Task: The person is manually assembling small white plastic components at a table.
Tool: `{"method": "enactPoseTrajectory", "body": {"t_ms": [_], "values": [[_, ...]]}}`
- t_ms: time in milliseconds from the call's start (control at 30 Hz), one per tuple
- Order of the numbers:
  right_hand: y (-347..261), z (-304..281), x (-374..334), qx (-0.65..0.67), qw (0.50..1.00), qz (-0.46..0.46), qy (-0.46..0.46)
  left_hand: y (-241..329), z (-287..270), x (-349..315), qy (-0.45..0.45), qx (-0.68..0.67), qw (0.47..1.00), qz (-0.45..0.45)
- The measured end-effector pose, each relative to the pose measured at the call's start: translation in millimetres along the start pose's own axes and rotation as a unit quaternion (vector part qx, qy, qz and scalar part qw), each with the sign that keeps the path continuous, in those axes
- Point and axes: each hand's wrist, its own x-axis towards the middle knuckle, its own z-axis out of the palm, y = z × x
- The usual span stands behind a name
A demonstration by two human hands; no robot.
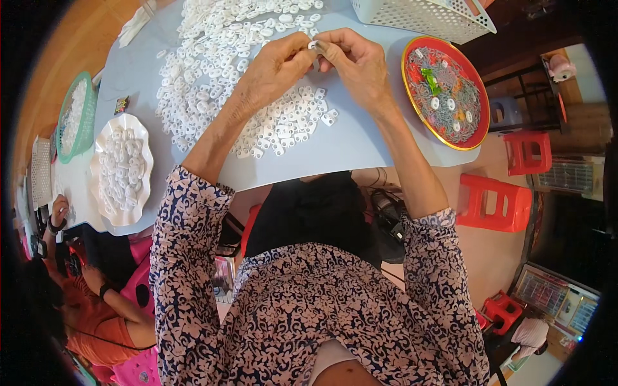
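Both hands meet over the far middle of the grey-blue table (360,145). Between their fingertips is a small white oval piece (313,45) with a dark spot on it. My left hand (278,69) is closed, thumb and fingers pinching it from the left. From the other side my right hand (355,63) pinches at the same piece; whether it also holds something smaller, I cannot make out. Under and around my left forearm spreads a heap of similar white pieces (199,90) with dark holes. Right of my right hand stands a red round tray (412,96) with thin grey metal parts in it.
A white wavy-rimmed dish (98,164) of white pieces and a green basket (64,132) are at left. A grey perforated basket (431,22) stands far right. Red stools (496,202) stand on the floor at right. A person in orange (109,321) sits at lower left.
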Motion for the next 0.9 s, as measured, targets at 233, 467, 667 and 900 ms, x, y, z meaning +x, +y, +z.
{"method": "enactPoseTrajectory", "body": {"t_ms": [233,467,667,900], "values": [[-24.3,-23.9,45.2,-0.121,0.97,-0.142,0.156,-7.3,-16.0,-0.6,0.083,-0.159,0.984,0.023],[-33.6,-103.1,96.2,-0.399,0.873,-0.209,0.189,-1.2,-15.1,5.1,0.142,-0.274,0.951,-0.028],[-51.8,-60.8,47.6,-0.529,0.799,-0.286,0.031,-10.4,-20.6,0.8,0.128,-0.269,0.954,-0.042],[-12.4,-54.7,8.8,-0.494,0.828,-0.143,-0.223,-2.1,-10.4,0.2,0.084,-0.24,0.967,-0.022]]}}
